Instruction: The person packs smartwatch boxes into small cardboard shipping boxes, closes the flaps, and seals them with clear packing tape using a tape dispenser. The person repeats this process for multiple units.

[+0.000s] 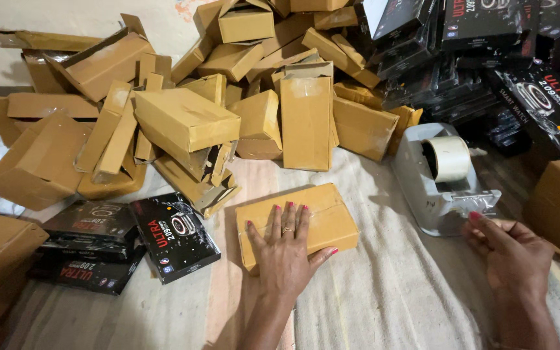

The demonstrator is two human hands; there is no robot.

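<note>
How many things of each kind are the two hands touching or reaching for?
Brown cardboard box under the left hand: 1
Grey tape dispenser at the right hand: 1
Tape roll on that dispenser: 1
Total: 3

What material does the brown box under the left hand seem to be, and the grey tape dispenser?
The brown box looks like matte cardboard: dull tan faces, folded edges. The tape dispenser seems moulded plastic, smooth light grey with a soft sheen; its cutter looks metallic, though that is uncertain.
</note>
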